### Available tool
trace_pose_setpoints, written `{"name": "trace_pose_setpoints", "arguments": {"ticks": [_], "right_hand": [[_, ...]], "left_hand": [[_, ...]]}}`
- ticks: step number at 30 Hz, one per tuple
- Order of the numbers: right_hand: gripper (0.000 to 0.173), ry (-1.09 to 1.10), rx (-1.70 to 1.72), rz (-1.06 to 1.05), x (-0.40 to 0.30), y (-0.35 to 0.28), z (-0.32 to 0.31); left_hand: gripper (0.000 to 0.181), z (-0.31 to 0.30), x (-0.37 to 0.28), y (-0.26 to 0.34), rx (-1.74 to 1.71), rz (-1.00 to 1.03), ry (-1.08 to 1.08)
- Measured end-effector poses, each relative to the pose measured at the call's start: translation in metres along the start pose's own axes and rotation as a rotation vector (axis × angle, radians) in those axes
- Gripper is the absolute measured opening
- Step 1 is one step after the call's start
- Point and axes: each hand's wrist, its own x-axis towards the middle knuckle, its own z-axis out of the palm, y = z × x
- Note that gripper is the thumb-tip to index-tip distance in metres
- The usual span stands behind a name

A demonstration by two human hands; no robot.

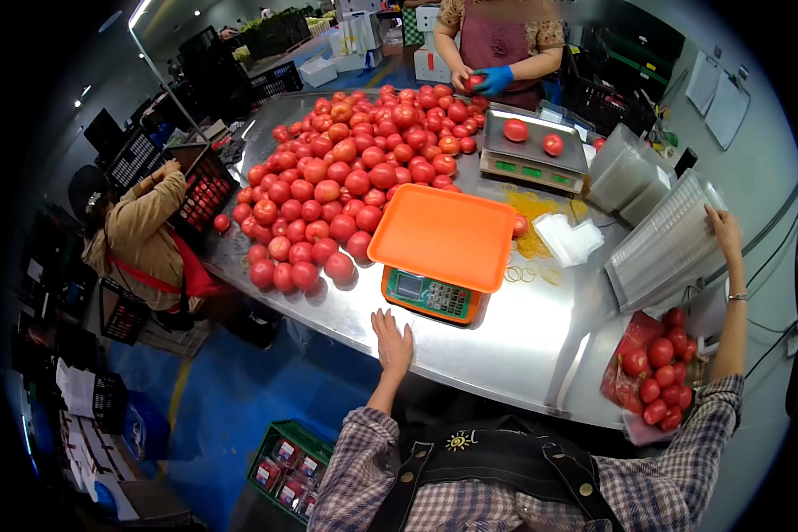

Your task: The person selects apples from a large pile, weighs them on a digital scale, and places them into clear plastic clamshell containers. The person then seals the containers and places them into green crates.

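My left hand (392,342) lies on the stainless-steel table (525,359) near its front edge, fingers apart and holding nothing. Just beyond it stands an orange digital scale with a keypad (429,292) and a bare orange weighing tray (444,236). Off to the right, my right hand (725,229) grips the edge of a tall leaning stack of clear plastic trays (662,243); the thumb is partly hidden. A large heap of red tomatoes (346,173) spreads over the left and middle of the table. Beside my right forearm sits a red bag with tomatoes (658,372).
A co-worker (505,46) across the table holds a tomato. Another person (146,226) handles a tomato crate (203,186) at left. A second scale (535,149) carries two tomatoes. Rubber bands (529,219) and white sheets (567,239) lie nearby. A green crate (289,469) holds packed produce.
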Motion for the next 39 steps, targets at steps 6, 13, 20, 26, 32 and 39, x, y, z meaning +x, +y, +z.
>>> {"name": "trace_pose_setpoints", "arguments": {"ticks": [6,13,20,26,32,39], "right_hand": [[0.055,-0.092,0.422,-0.158,0.032,0.048,0.003],[0.044,-0.014,0.522,-0.113,0.039,0.017,0.026],[0.046,0.018,0.556,-0.080,0.076,0.088,0.027],[0.040,0.398,0.208,-0.110,0.074,0.086,0.025],[0.041,0.760,-0.103,0.035,0.014,0.025,-0.011],[0.022,0.612,-0.003,-0.572,-0.125,-0.126,0.131]], "left_hand": [[0.050,0.004,-0.003,0.000,0.047,-0.005,0.049],[0.047,-0.003,-0.008,-0.006,0.033,-0.041,0.088],[0.039,0.006,0.001,-0.005,-0.064,-0.039,0.112],[0.038,-0.001,0.002,-0.011,-0.221,-0.054,0.106],[0.072,-0.075,0.074,-0.093,0.128,-0.214,0.506],[0.073,-0.103,0.134,-0.166,0.287,-0.267,0.176]]}}
